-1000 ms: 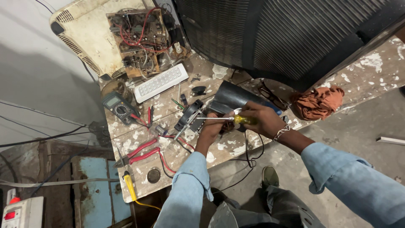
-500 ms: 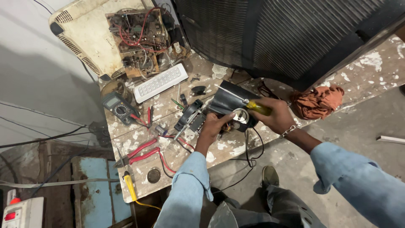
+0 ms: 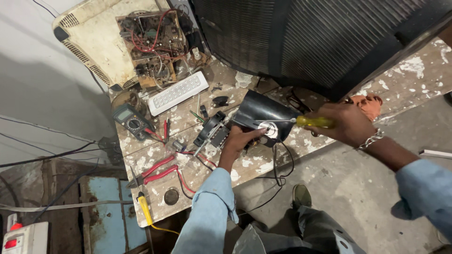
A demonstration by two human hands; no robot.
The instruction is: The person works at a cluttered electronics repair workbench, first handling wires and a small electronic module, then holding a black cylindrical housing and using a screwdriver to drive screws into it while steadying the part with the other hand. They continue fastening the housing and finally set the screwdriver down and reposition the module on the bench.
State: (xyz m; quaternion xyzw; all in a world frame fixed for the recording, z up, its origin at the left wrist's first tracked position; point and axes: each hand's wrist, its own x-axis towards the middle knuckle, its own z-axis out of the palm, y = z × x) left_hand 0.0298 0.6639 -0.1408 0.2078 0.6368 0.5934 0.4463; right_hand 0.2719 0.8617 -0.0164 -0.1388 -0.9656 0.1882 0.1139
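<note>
A black box-shaped device (image 3: 263, 112) lies on the paint-spattered workbench (image 3: 212, 178). My left hand (image 3: 239, 140) holds its near end steady, fingers beside a round silver fitting (image 3: 269, 128). My right hand (image 3: 343, 123) grips a yellow-handled screwdriver (image 3: 308, 121). The screwdriver's metal shaft points left, with its tip over the device near the silver fitting. A black cable (image 3: 278, 174) trails from the device down over the bench edge.
On the bench lie a multimeter (image 3: 132, 121), a white LED lamp panel (image 3: 178, 92), red-handled pliers (image 3: 157, 170), a yellow tester (image 3: 144, 210) and small parts. An open old set with a circuit board (image 3: 150, 42) stands behind. A large black grille (image 3: 320, 42) fills the back right.
My right hand has drawn back to the right with the screwdriver, now held level with its tip at the silver fitting. My left hand shifted along the device's near end.
</note>
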